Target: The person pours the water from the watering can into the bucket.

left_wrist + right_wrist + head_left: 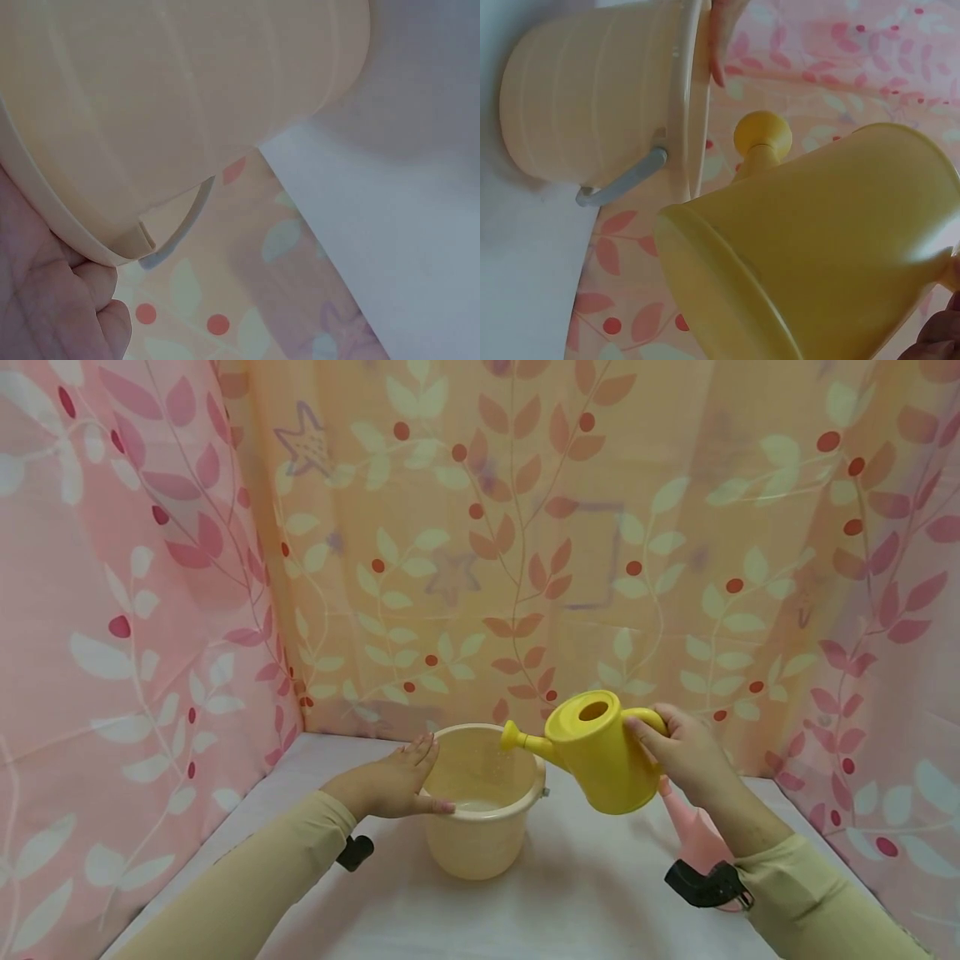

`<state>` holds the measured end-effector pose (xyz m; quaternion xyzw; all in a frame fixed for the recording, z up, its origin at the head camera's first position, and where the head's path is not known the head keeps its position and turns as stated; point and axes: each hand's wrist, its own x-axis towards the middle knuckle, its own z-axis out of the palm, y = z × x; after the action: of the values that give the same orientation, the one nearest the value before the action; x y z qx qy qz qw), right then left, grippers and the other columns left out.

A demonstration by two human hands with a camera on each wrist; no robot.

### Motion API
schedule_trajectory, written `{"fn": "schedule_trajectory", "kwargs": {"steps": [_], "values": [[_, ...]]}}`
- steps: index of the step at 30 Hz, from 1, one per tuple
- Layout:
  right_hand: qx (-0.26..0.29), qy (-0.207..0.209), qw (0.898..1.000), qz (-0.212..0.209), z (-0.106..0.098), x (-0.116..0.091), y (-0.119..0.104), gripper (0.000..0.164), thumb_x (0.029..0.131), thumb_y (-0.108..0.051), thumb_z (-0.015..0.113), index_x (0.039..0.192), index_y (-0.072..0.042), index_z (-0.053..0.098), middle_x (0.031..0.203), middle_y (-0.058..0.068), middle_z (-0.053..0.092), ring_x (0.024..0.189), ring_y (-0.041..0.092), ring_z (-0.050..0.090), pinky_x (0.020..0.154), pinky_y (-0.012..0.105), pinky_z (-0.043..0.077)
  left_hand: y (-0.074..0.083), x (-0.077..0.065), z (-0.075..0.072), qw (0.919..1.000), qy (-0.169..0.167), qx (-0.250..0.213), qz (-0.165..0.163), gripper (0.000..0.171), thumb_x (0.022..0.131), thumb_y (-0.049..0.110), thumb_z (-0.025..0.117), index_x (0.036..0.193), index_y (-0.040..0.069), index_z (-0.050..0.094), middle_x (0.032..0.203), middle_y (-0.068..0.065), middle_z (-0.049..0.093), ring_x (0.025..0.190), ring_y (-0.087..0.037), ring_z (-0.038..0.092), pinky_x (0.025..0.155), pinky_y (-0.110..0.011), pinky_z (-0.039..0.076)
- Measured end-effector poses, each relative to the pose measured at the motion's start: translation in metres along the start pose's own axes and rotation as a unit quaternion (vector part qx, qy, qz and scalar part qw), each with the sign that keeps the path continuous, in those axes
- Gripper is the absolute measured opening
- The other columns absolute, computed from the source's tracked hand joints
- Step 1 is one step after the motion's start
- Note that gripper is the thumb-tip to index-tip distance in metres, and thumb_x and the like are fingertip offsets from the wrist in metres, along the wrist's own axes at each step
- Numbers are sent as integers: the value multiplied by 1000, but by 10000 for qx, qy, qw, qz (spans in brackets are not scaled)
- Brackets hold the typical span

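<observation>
A cream-coloured bucket stands upright on the white surface, its grey handle hanging down on the far side. My left hand rests on the left side of the bucket's rim, fingers extended and thumb lying over the near edge. In my right hand is a yellow watering can, gripped by its handle and held above the surface. The can tilts to the left, and its spout reaches over the right part of the bucket's opening. Whether water is flowing I cannot tell.
Behind my right wrist stands a pink object with a narrow neck, partly hidden by the arm. Leaf-patterned curtains enclose the white surface at the back and on both sides.
</observation>
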<state>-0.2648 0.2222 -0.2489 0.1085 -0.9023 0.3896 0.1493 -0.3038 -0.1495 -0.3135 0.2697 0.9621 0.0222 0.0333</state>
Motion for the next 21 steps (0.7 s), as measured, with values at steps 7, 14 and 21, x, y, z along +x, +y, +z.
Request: {"fn": "schedule_trajectory", "kwargs": {"steps": [7, 14, 21], "values": [[75, -60, 10000, 13, 0, 2, -4, 53, 86, -54, 51, 98, -2, 54, 81, 13, 53, 77, 26, 50, 62, 30, 46, 2, -1, -1, 10000, -4, 7, 14, 109, 75, 78, 35, 144, -4, 14, 151, -21, 4, 139, -31, 4, 111, -45, 13], [37, -169, 9998, 50, 2, 7, -6, 56, 86, -56, 51, 100, -2, 54, 83, 13, 52, 77, 27, 50, 62, 30, 46, 1, 0, -1, 10000, -34, 73, 3, 109, 75, 79, 34, 144, -3, 13, 151, -20, 4, 139, -30, 4, 111, -44, 13], [38, -271, 9996, 8, 4, 12, -9, 58, 85, -56, 51, 105, -2, 54, 87, 14, 54, 78, 27, 51, 63, 29, 48, -1, 0, -1, 9999, -60, 80, 16, 109, 75, 79, 33, 144, -3, 13, 151, -21, 3, 139, -31, 4, 111, -44, 12]]}}
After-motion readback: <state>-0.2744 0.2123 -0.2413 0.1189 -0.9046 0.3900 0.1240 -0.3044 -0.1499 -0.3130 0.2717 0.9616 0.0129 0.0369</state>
